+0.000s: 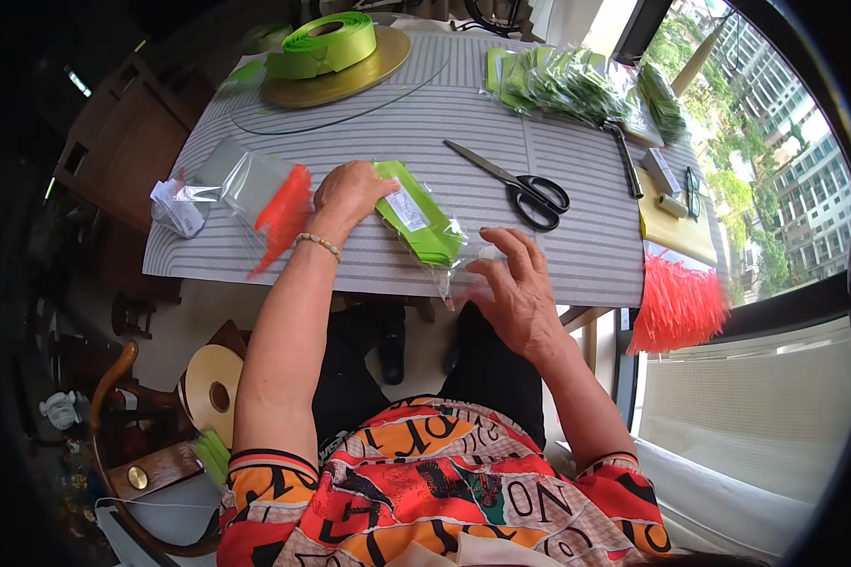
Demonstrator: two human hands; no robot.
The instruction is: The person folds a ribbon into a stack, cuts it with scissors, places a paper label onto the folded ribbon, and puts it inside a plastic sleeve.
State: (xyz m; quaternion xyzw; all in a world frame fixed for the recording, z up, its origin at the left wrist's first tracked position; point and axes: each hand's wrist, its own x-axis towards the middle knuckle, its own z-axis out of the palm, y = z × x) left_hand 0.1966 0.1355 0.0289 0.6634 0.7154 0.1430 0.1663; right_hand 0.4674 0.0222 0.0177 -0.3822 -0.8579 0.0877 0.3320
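The biggest thing is the striped table (586, 250). A heap of green packs (563, 83) sits at its far right, and a roll of green ribbon (350, 52) sits at its far left. The scissors (512, 180) lie to the right of one long green pack (437, 227), not touching it. That long pack is in a clear bag (444, 280) on the table, between the two hands. It slants, with its far end to the left and its near end to the right. The right hand (520, 300) is beside the near end, fingers bent and spread apart. The left hand (348, 192) is closer: its thumb seems to touch the far end. I can't tell if it is pinching. Smallest is the white label (407, 207) on the pack.
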